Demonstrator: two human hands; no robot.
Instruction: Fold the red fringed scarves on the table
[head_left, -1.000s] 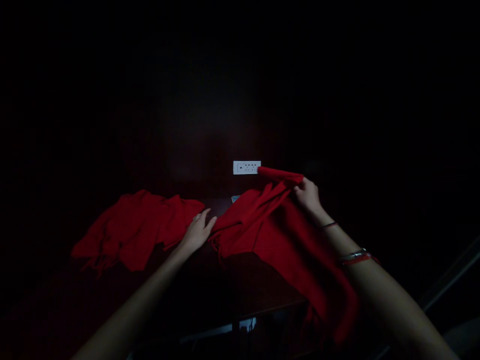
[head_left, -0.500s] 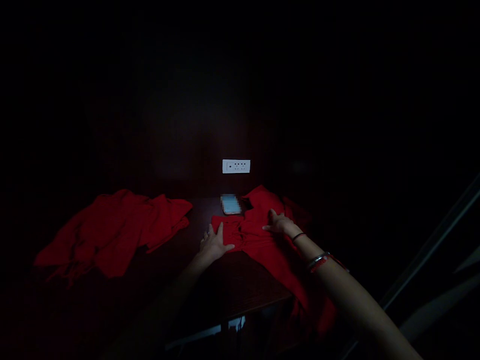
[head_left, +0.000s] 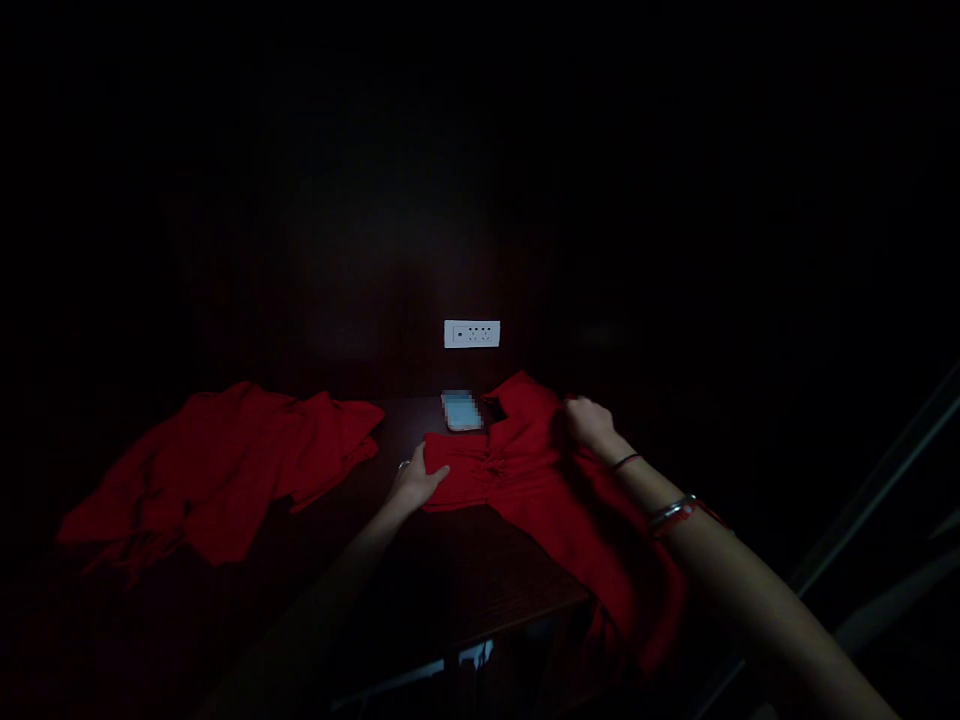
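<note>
A red cloth [head_left: 540, 480] lies across a dark table [head_left: 465, 570] and hangs over its right front edge. My left hand [head_left: 416, 482] pinches the cloth's left edge, thumb on top. Farther back, my right hand [head_left: 589, 422] has its fingers curled on the cloth's right side. A bracelet and a thread band sit on my right wrist. The room is very dark.
A second red cloth [head_left: 217, 470] lies crumpled on the left of the table. A small pale object [head_left: 460, 410] rests at the back, just left of the held cloth. A white socket plate [head_left: 472, 334] is on the wall behind. A pale bar [head_left: 862, 500] slants at the right.
A second ago my right hand held the cloth raised near the socket. It has laid the cloth down, and both hands now grip its edges. The pale object has come into view.
</note>
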